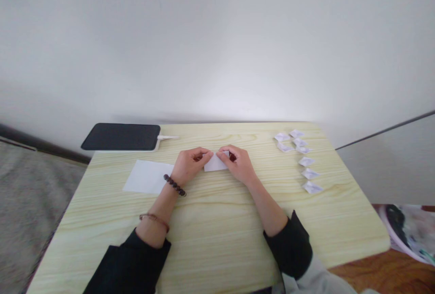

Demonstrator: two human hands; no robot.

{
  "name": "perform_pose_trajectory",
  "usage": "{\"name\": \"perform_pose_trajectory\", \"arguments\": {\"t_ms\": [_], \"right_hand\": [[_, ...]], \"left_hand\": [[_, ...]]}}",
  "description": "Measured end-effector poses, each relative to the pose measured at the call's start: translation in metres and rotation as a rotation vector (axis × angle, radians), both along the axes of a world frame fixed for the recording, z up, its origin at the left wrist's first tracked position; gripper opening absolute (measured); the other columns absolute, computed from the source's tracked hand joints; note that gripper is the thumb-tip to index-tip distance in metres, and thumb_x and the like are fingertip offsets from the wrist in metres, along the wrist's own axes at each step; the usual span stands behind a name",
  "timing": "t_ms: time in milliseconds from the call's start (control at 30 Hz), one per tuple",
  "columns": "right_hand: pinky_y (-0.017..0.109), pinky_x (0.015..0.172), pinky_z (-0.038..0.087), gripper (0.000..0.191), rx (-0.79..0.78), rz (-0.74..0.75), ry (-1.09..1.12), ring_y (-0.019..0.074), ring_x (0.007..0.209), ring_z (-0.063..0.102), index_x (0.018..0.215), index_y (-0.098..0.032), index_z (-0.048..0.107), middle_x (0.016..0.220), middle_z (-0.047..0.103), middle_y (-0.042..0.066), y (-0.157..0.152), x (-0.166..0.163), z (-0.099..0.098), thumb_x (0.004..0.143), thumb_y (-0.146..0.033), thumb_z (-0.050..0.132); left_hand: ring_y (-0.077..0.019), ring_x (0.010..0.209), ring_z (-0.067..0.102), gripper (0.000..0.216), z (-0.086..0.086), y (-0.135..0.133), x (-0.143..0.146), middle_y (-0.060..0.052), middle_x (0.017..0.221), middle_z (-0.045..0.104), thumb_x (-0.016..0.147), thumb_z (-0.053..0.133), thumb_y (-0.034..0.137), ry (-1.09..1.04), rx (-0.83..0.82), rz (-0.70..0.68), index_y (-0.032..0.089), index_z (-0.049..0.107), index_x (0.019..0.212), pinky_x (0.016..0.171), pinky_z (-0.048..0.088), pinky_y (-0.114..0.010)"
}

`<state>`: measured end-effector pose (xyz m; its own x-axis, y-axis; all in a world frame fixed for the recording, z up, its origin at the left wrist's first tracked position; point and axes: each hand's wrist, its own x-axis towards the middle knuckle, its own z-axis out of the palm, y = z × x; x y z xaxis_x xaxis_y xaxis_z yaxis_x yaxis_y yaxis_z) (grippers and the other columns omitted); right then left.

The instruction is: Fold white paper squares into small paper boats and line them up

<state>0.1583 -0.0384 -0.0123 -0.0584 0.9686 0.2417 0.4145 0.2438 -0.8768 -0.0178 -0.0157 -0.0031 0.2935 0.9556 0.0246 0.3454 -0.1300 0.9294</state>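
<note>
A small folded piece of white paper (215, 163) lies on the light wooden table (217, 221), held between both hands. My left hand (189, 163) pinches its left edge, fingers curled, with a dark bead bracelet at the wrist. On the paper's right edge my right hand (237, 162) is closed, fingertips pressing the top corner. A flat white sheet (147, 176) rests just left of my left hand.
Several small folded white paper pieces (304, 160) lie in a curved row at the table's right. A dark phone (121, 137) with a white cable plugged in sits at the back left corner. A plain wall stands behind the table.
</note>
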Motion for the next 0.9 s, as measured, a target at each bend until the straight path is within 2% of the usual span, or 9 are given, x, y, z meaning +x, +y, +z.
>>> {"name": "perform_pose_trajectory", "arguments": {"t_ms": [133, 300, 400, 533, 667, 900], "right_hand": [[0.021, 0.055, 0.040, 0.020, 0.014, 0.035, -0.068, 0.0104, 0.057, 0.052, 0.081, -0.017, 0.068, 0.071, 0.066, 0.001, -0.001, 0.000, 0.002, 0.085, -0.032, 0.054], [0.021, 0.058, 0.043, 0.022, -0.018, 0.067, -0.085, 0.0122, 0.063, 0.057, 0.084, -0.016, 0.069, 0.073, 0.068, 0.003, 0.001, 0.006, 0.003, 0.086, -0.028, 0.050], [0.022, 0.056, 0.044, 0.023, -0.060, 0.065, -0.013, 0.0126, 0.062, 0.058, 0.088, -0.017, 0.068, 0.074, 0.067, 0.003, 0.002, 0.009, -0.002, 0.087, -0.030, 0.049], [0.022, 0.051, 0.045, 0.023, -0.162, 0.064, 0.149, 0.0116, 0.054, 0.056, 0.089, -0.018, 0.065, 0.065, 0.062, 0.000, 0.005, 0.012, -0.009, 0.086, -0.034, 0.049], [0.021, 0.049, 0.046, 0.025, -0.211, 0.069, 0.279, 0.0117, 0.053, 0.056, 0.089, -0.017, 0.062, 0.063, 0.060, 0.000, 0.005, 0.010, -0.010, 0.086, -0.039, 0.050], [0.020, 0.050, 0.041, 0.025, -0.133, 0.079, 0.062, 0.0100, 0.055, 0.052, 0.079, -0.017, 0.061, 0.063, 0.058, -0.001, 0.002, 0.007, -0.003, 0.086, -0.039, 0.051]], "left_hand": [[-0.0112, 0.051, 0.053, 0.034, -0.001, 0.000, -0.002, 0.000, 0.060, 0.065, 0.080, 0.057, 0.045, 0.084, 0.074, 0.018, 0.014, 0.072, 0.079, 0.046, 0.038, -0.020], [-0.0130, 0.055, 0.056, 0.037, -0.001, 0.000, -0.004, -0.002, 0.065, 0.069, 0.080, 0.057, 0.047, 0.060, 0.057, 0.052, 0.014, 0.072, 0.081, 0.047, 0.039, -0.020], [-0.0135, 0.055, 0.056, 0.038, -0.003, 0.000, -0.005, -0.003, 0.066, 0.069, 0.080, 0.058, 0.048, 0.027, 0.029, 0.061, 0.013, 0.072, 0.082, 0.047, 0.039, -0.020], [-0.0133, 0.057, 0.056, 0.038, -0.005, 0.002, -0.007, -0.003, 0.068, 0.069, 0.080, 0.058, 0.048, 0.003, 0.016, 0.061, 0.013, 0.071, 0.081, 0.049, 0.039, -0.020], [-0.0112, 0.052, 0.052, 0.037, -0.004, 0.003, -0.008, -0.001, 0.061, 0.064, 0.078, 0.060, 0.048, 0.013, 0.017, 0.103, 0.013, 0.071, 0.080, 0.047, 0.036, -0.020], [-0.0088, 0.044, 0.044, 0.034, 0.000, 0.001, -0.003, 0.003, 0.050, 0.056, 0.077, 0.059, 0.044, 0.064, 0.038, 0.100, 0.014, 0.072, 0.078, 0.042, 0.031, -0.019]]}}
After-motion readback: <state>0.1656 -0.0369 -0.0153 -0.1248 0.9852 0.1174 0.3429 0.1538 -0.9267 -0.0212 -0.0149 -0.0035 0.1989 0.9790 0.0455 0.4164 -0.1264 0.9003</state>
